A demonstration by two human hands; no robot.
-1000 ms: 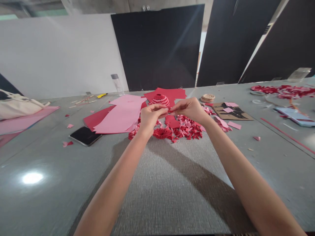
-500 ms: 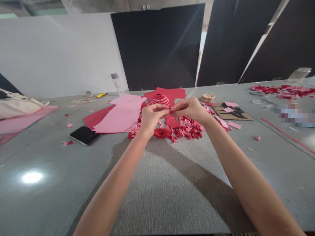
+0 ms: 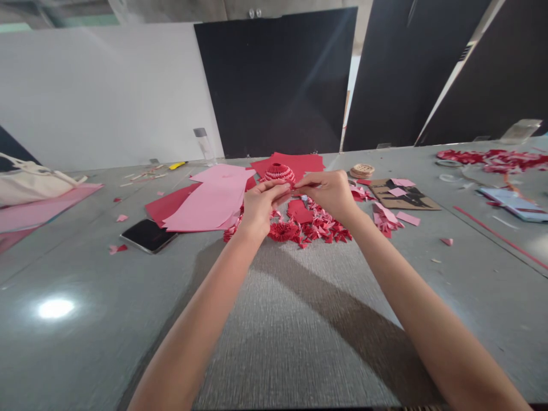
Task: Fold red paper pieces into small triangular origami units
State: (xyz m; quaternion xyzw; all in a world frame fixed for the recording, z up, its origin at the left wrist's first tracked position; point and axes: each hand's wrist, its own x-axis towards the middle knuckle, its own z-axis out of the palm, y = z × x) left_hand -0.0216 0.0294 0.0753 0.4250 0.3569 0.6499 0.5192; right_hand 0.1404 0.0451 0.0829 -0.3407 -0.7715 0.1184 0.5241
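My left hand (image 3: 258, 211) and my right hand (image 3: 333, 194) meet above the middle of the table, fingertips pinched close together. Between them is a small piece of red paper (image 3: 293, 186), mostly covered by the fingers. Just behind stands a rounded red and pink ornament of folded paper (image 3: 279, 171). Below the hands lies a heap of small folded red and pink paper pieces (image 3: 327, 222). A round, pleated red paper piece (image 3: 283, 231) rests at the heap's front left, beside my left wrist.
Pink sheets (image 3: 208, 202) overlap red sheets on the left, with a black phone (image 3: 148, 236) in front. A clear bottle (image 3: 204, 145) and a yellow cutter (image 3: 176, 165) stand farther back. Right are wooden discs (image 3: 362, 170), a cardboard piece (image 3: 422, 201) and another phone (image 3: 516, 205).
My fingertips have shifted slightly around the small red paper, with my right fingers a little straighter. Both arms stay nearly in place.
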